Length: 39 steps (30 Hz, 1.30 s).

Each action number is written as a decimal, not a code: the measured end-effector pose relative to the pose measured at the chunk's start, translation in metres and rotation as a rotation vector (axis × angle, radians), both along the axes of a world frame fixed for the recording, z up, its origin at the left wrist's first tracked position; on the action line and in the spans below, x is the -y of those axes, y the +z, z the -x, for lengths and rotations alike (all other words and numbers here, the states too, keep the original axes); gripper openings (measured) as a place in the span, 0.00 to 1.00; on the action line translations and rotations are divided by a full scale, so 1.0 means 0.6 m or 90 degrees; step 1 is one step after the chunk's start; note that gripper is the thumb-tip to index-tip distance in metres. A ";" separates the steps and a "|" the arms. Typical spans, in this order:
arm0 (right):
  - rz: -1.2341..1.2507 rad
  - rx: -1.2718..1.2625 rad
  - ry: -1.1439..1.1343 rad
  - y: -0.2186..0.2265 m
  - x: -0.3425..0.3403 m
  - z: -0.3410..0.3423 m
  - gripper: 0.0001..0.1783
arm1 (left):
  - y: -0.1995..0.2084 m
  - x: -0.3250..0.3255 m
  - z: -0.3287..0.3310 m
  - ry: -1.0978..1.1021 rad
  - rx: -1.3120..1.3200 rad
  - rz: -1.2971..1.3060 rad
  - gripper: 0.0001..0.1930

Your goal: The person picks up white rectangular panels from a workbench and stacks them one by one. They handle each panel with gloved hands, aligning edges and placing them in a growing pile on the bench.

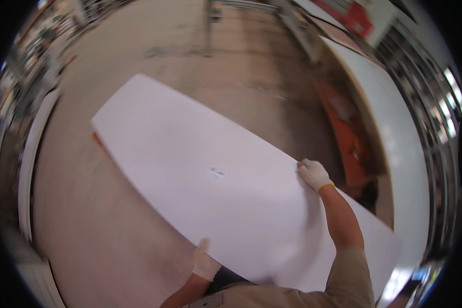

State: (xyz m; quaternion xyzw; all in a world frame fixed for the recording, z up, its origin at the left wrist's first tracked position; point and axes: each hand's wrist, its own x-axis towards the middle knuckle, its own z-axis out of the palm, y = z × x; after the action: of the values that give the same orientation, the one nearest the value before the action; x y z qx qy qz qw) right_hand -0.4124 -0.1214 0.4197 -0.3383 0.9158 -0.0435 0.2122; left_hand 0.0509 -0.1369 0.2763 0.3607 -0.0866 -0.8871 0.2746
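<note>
White panel (246, 200) | between left grip (205, 264) and right grip (314, 174) — edge-held, apparently

The white panel (190, 138) hides most of the left hand's (205, 264) fingers, and the khaki shirt (272, 296) covers part of its near edge. The small label (216, 173) is too blurred to make out. An orange thing (101, 143) (just a sliver) is largely covered — its kind unclear. Smeared shelves (413, 66) run into the dark rim.
</note>
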 end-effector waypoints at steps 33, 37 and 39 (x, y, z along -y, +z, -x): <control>0.462 0.133 -0.700 0.025 -1.010 -0.163 0.32 | 0.045 -0.162 0.070 0.050 0.100 0.287 0.21; 0.362 0.129 -0.688 -0.034 -0.909 -0.148 0.31 | 0.022 -0.046 0.077 0.097 0.012 0.264 0.20; 0.289 0.151 -0.729 -0.073 -0.888 -0.149 0.31 | -0.005 -0.054 0.079 0.109 0.094 0.249 0.22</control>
State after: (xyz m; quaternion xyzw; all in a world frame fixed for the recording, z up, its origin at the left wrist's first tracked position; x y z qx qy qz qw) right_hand -0.3231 0.4114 0.3762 0.1767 0.8899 -0.3810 0.1782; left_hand 0.0032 -0.1046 0.2731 0.3709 -0.2460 -0.7981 0.4063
